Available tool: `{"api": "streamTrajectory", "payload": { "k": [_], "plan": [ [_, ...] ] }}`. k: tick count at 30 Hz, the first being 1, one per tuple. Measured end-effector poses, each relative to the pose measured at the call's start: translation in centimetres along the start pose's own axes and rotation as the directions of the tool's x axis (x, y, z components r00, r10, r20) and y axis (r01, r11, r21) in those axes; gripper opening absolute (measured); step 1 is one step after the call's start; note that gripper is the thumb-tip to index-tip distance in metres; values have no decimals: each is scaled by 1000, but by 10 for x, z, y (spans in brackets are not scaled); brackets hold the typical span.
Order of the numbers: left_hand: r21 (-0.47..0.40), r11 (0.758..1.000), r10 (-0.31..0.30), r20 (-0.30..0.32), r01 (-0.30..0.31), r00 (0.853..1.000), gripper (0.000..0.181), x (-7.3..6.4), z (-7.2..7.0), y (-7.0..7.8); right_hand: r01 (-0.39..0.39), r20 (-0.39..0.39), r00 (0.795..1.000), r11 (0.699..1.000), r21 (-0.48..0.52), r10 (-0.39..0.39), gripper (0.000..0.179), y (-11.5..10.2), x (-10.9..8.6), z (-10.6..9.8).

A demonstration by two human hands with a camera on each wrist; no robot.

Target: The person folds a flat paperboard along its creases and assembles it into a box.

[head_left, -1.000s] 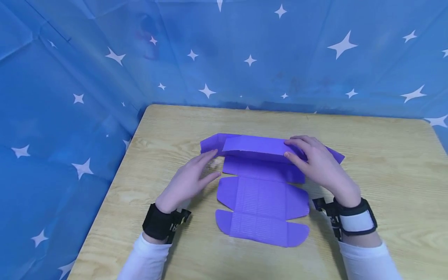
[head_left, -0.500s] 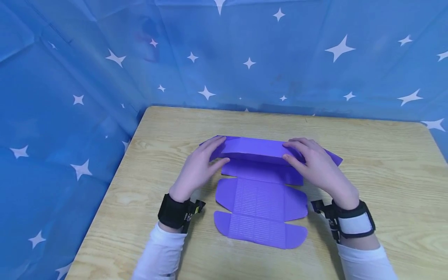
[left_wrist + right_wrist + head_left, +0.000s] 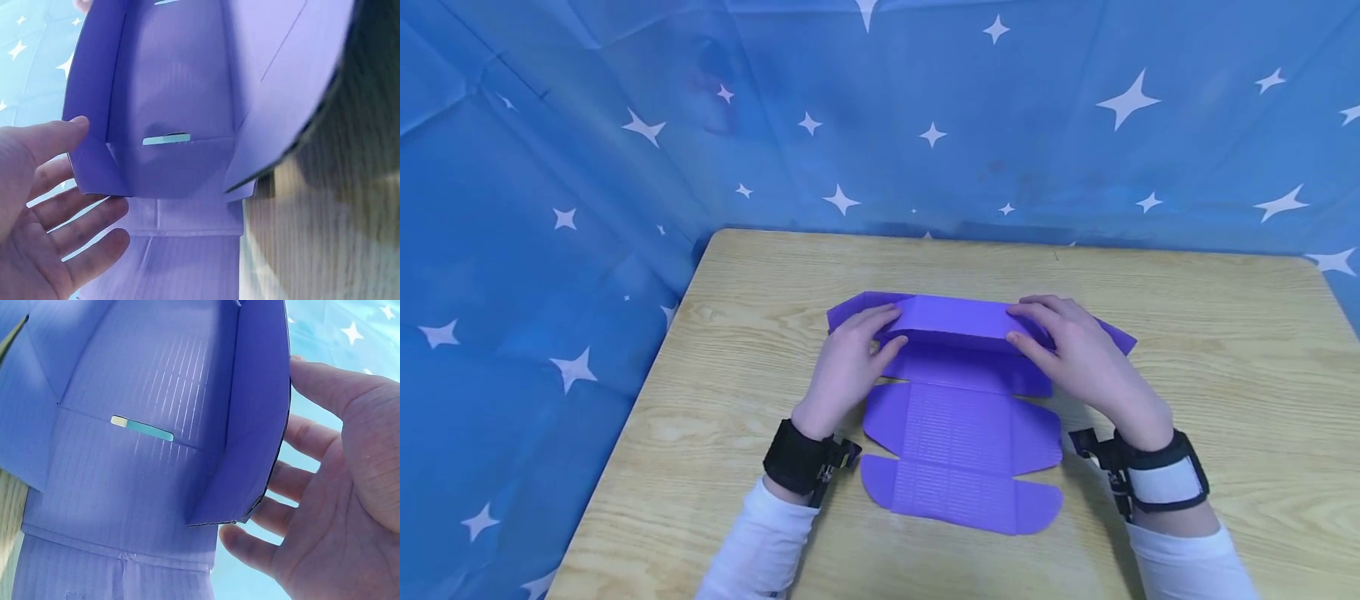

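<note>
A purple cardboard box point(image 3: 958, 425), partly folded, lies on the wooden table. Its near panels and rounded flaps spread flat, while the far panel point(image 3: 958, 315) stands raised and bends toward the near side. At the left part of that raised panel, my left hand point(image 3: 850, 354) has its thumb on the near side and its fingers over the top. The left wrist view shows that thumb point(image 3: 78, 123) at the panel's edge, fingers behind. My right hand point(image 3: 1086, 354) grips the right part, its thumb point(image 3: 303, 369) at the edge in the right wrist view and fingers beyond.
The light wood table point(image 3: 715, 350) extends around the box on all sides. Behind it and to the left hangs a blue cloth point(image 3: 1000, 158) with white stars. Slots point(image 3: 142, 428) are cut in the cardboard. Black straps point(image 3: 801, 458) with cameras sit on both wrists.
My left hand has come in from the left, reached the raised panel and slid right along it. The right hand stays at its part, and the box has hardly moved.
</note>
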State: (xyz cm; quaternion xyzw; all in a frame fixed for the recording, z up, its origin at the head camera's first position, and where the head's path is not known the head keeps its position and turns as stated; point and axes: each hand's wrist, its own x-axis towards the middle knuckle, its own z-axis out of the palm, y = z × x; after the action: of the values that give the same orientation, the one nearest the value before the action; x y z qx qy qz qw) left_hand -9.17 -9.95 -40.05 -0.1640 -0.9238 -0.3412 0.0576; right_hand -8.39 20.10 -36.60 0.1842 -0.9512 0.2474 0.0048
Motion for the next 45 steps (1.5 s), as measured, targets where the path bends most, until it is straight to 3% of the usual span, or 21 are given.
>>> {"api": "streamTrajectory", "payload": {
  "k": [18,28,35,45],
  "plan": [
    [-97,995,-28,49,33,998,36,-12,7,1,15,-2,1000,999,-43,-15,40,-10,-11,11],
    [-294,947,-98,129,132,987,34,-8,9,6,71,-34,997,994,-81,-74,39,-11,-8,6],
    [-279,950,-106,130,139,986,34,-6,9,8,94,-53,994,991,-97,-99,38,-11,-5,6],
    [-266,959,-67,138,102,988,36,-1,10,3,60,-34,997,994,-90,-63,39,-11,-5,3]
  ]
}}
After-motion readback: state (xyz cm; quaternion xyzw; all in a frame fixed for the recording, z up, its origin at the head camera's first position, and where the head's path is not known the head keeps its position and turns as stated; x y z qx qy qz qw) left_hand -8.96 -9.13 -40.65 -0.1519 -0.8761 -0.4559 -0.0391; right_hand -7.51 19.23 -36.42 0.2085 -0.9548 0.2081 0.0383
